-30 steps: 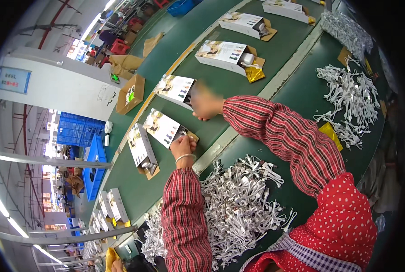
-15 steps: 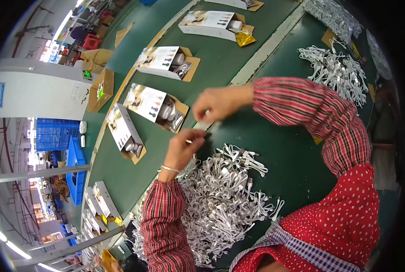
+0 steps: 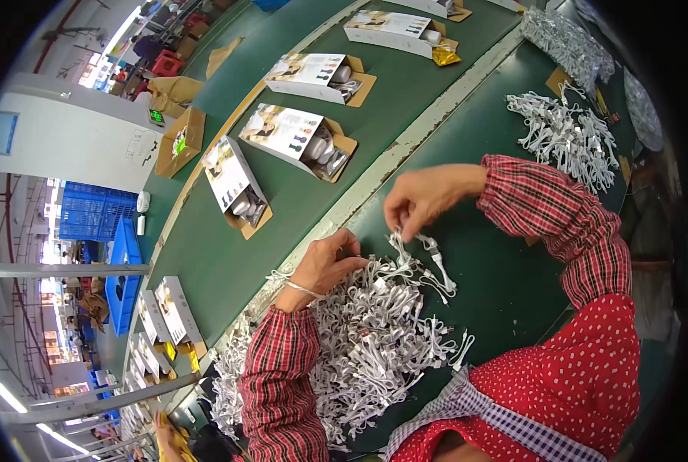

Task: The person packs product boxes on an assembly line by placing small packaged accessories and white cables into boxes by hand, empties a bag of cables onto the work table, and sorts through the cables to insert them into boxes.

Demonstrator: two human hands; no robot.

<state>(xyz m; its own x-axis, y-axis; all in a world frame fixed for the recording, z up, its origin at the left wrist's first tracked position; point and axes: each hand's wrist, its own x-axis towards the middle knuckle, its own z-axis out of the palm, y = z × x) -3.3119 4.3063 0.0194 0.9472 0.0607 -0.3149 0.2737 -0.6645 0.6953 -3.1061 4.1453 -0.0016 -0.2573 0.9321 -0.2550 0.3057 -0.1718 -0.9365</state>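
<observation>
A large heap of bundled white charging cables (image 3: pixel 374 339) lies in front of me on the green table. Over its far right edge, my right hand (image 3: pixel 428 199) pinches a white cable (image 3: pixel 397 245) between thumb and fingers; the cable hangs against the heap. My left hand (image 3: pixel 324 266) hovers low at the heap's far left edge, thumb and index finger apart, with no cable visible between them. Beyond the hands, open printed cartons stand on the green conveyor belt. The nearest carton (image 3: pixel 232 181) and another carton (image 3: pixel 286 135) hold white devices and silvery bags.
A pale worn rail (image 3: pixel 382 177) divides table from belt. A smaller cable pile (image 3: pixel 567 138) and clear plastic bags (image 3: pixel 567 46) lie at far right. More cartons (image 3: pixel 176 312) stand at lower left. A cardboard box (image 3: pixel 180 146) and blue tray (image 3: pixel 124 277) sit beyond the belt.
My right hand has moved right and down to the heap and now pinches a cable. My left hand has shifted slightly right and down. The cartons appear farther up and right.
</observation>
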